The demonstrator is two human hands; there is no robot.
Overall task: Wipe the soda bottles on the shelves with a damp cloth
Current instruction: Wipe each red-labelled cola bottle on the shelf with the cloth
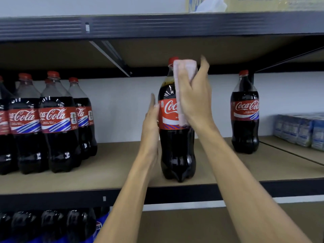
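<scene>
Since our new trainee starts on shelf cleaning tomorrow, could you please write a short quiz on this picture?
1. True or false: the left hand rests straight-fingered against the side of the middle bottle.
2. Where is the pink cloth? A) lying on the shelf board; B) pressed by the right hand against the middle bottle's neck and label; C) draped over the bottle at far right.
3. Fill in: the middle bottle's cap is ___.
Key: 1 true; 2 B; 3 red.
</scene>
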